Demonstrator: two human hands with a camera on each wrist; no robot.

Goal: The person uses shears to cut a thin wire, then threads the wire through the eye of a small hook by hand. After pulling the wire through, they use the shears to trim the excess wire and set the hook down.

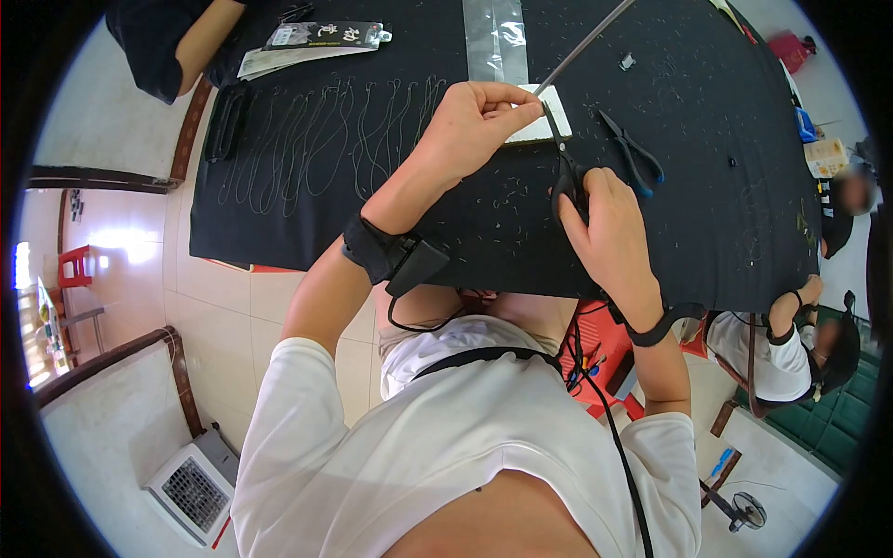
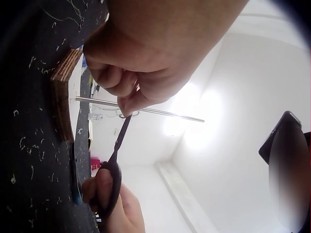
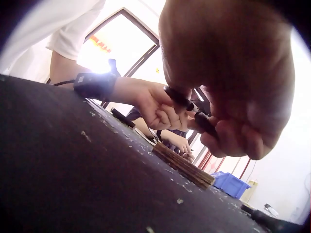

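A thin metal rod [image 1: 586, 42] stands up from a white-topped wooden block [image 1: 532, 133]. My left hand [image 1: 470, 130] is beside the rod, thumb and forefinger pinching a thin line; a small loop of it shows at the rod [image 2: 165, 112] in the left wrist view. My right hand [image 1: 612, 240] grips black-handled scissors [image 1: 566, 172], fingers in the handle loops. The scissor blades point up to the left fingertips, close to the rod. In the right wrist view, the scissor handles [image 3: 206, 124] sit between the right thumb and fingers.
Blue-handled pliers [image 1: 634, 156] lie right of the block. Several looped lines [image 1: 307, 153] are spread at left, near a black tray [image 1: 226, 124]. A clear plastic bag [image 1: 496, 42] and printed packet [image 1: 326, 35] lie farther back. Clippings dot the black cloth. Other people sit around.
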